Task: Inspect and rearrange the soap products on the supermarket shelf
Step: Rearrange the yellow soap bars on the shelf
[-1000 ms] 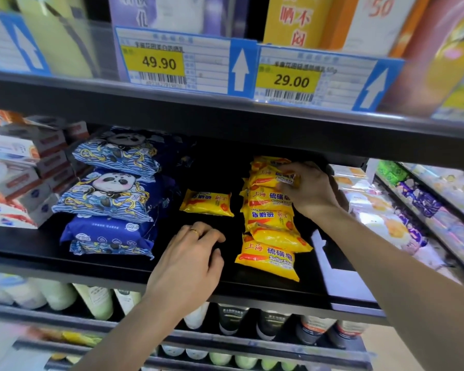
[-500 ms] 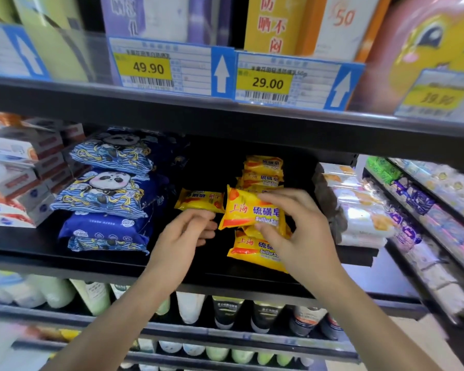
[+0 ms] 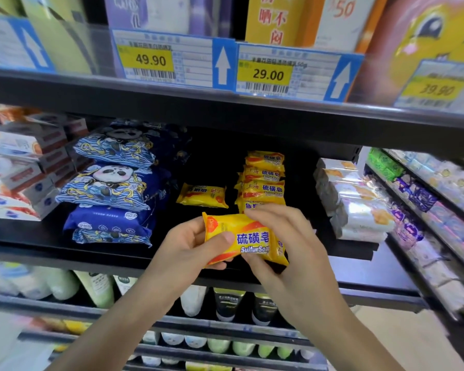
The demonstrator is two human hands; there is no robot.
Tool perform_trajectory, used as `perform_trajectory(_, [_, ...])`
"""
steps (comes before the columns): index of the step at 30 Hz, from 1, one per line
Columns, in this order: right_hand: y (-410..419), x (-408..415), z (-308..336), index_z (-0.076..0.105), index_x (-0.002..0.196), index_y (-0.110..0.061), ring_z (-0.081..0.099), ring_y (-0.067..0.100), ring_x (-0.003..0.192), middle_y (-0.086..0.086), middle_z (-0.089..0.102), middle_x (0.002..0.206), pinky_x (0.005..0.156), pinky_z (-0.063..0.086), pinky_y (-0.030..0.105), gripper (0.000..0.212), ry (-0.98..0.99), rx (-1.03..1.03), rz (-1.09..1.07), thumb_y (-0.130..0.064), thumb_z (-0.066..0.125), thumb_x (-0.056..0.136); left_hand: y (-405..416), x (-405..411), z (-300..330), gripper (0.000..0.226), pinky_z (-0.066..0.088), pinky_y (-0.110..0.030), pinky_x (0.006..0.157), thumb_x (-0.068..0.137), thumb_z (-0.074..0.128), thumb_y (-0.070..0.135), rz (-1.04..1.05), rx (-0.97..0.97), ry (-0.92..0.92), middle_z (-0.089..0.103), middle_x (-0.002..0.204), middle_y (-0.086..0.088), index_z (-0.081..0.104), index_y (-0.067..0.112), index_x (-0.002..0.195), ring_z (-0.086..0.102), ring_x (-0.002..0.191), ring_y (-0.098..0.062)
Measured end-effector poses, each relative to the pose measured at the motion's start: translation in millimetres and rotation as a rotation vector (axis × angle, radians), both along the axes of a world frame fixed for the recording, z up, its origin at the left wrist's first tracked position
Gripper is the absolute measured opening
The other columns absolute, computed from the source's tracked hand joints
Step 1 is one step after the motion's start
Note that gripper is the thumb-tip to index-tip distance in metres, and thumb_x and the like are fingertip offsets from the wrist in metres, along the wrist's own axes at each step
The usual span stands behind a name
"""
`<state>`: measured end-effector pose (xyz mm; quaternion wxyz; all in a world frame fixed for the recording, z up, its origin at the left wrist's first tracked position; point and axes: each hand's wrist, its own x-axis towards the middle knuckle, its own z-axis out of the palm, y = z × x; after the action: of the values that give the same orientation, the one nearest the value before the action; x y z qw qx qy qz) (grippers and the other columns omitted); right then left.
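Note:
A yellow sulfur soap packet (image 3: 241, 238) is held in front of the black shelf (image 3: 24, 234) by both hands. My left hand (image 3: 188, 253) grips its left end with the thumb on the front. My right hand (image 3: 287, 245) grips its right end, fingers curled over the top. Behind them a stack of the same yellow packets (image 3: 263, 180) stands on the shelf. One single yellow packet (image 3: 202, 195) lies flat to the left of the stack.
Blue panda-print packs (image 3: 110, 183) are piled at the left, with white boxed soaps (image 3: 19, 170) beyond them. Clear-wrapped soap bundles (image 3: 356, 204) sit at the right. Price tags (image 3: 166, 60) line the upper shelf edge. Tubes and bottles (image 3: 225, 303) stand on the lower shelves.
My right hand drew one yellow packet off the stack toward me. My left hand left the shelf and took hold of the packet's left end.

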<state>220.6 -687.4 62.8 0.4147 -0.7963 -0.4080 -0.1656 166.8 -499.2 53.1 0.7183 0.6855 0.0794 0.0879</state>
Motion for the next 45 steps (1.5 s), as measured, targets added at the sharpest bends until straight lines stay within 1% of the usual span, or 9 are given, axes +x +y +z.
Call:
perform_trajectory(4, [-5.0,-9.4,3.0,0.047,0.146,-0.038,0.042,0.001,0.136,-0.018,0.035,0.151,0.092,0.049,0.015,0.066,-0.015,-0.039,-0.049,-0.023,0.077,0.089,1.4,-5.5,-1.2,0.040,0.062,-0.028,0.075,0.078,0.069,0.033,0.007,0.001,-0.015,0.079,0.105,0.003,0.070,0.019,0.116,0.076,0.096,-0.017])
perform_trajectory(7, [-8.7,-13.8,5.4,0.043,0.146,-0.039,0.049,0.009,0.133,-0.019,0.036,0.149,0.095,0.049,0.019,0.064,0.047,0.009,-0.067,-0.026,0.073,0.091,4.0,-9.5,-0.6,0.039,0.062,-0.028,0.077,0.079,0.069,0.032,0.004,0.007,-0.026,0.079,0.106,0.003,0.069,0.017,0.115,0.075,0.099,-0.016])
perform_trajectory(9, [-9.9,-14.6,8.3,0.047,0.139,-0.043,0.059,0.010,0.115,-0.018,0.048,0.133,0.089,0.048,0.016,0.054,0.147,0.092,-0.110,-0.035,0.069,0.091,5.2,-12.1,1.3,0.037,0.063,-0.029,0.079,0.081,0.069,0.031,0.000,0.009,-0.034,0.079,0.108,0.004,0.068,0.017,0.115,0.075,0.099,-0.014])
perform_trajectory(13, [-8.0,-12.3,17.4,0.057,0.120,-0.048,0.059,0.016,0.066,-0.003,0.064,0.081,0.062,0.050,0.033,0.026,0.530,0.261,-0.131,-0.046,0.057,0.095,7.8,-15.9,4.2,0.037,0.062,-0.033,0.082,0.080,0.070,0.031,0.012,0.076,-0.075,0.078,0.108,0.005,0.067,0.018,0.114,0.074,0.100,-0.014])
perform_trajectory(17, [-3.5,-14.1,25.3,0.063,0.119,-0.037,0.051,0.024,0.047,0.009,0.064,0.065,0.045,0.043,0.032,0.024,0.812,0.347,-0.086,-0.043,0.047,0.101,7.4,-19.3,6.4,0.034,0.057,-0.023,0.080,0.080,0.072,0.028,0.046,0.143,-0.152,0.077,0.106,0.005,0.068,0.019,0.113,0.072,0.100,-0.011])
perform_trajectory(23, [5.4,-13.3,33.9,0.063,0.125,-0.026,0.057,0.026,0.052,0.019,0.073,0.085,0.047,0.048,0.030,0.060,1.263,0.302,0.049,-0.068,0.043,0.088,6.2,-27.4,9.2,0.026,0.055,-0.021,0.087,0.083,0.073,0.025,0.036,0.257,-0.253,0.073,0.106,0.007,0.069,0.034,0.107,0.070,0.103,-0.013])
perform_trajectory(30, [6.0,-12.4,32.7,0.062,0.130,-0.011,0.061,0.026,0.060,0.021,0.070,0.094,0.047,0.052,0.030,0.072,1.438,0.345,0.224,-0.070,0.042,0.093,4.7,-34.3,9.9,0.028,0.049,-0.016,0.090,0.086,0.073,0.020,0.010,0.360,-0.313,0.072,0.109,0.006,0.070,0.033,0.111,0.067,0.109,-0.015])
perform_trajectory(38, [7.9,-13.9,31.2,0.064,0.129,-0.022,0.063,0.024,0.063,0.020,0.071,0.093,0.047,0.054,0.029,0.042,1.452,0.338,0.226,-0.042,0.065,0.092,6.7,-40.4,5.0,0.038,0.050,-0.028,0.098,0.085,0.076,0.014,0.004,0.436,-0.290,0.070,0.119,0.013,0.071,0.041,0.111,0.060,0.122,-0.014])
perform_trajectory(45, [7.4,-15.3,28.5,0.062,0.129,-0.026,0.065,0.025,0.063,0.012,0.072,0.089,0.048,0.057,0.029,0.039,1.431,0.396,0.187,-0.023,0.070,0.091,9.7,-40.4,-0.5,0.049,0.041,-0.043,0.112,0.086,0.076,0.010,0.063,0.502,-0.315,0.054,0.144,0.022,0.069,0.046,0.119,0.047,0.140,-0.008])
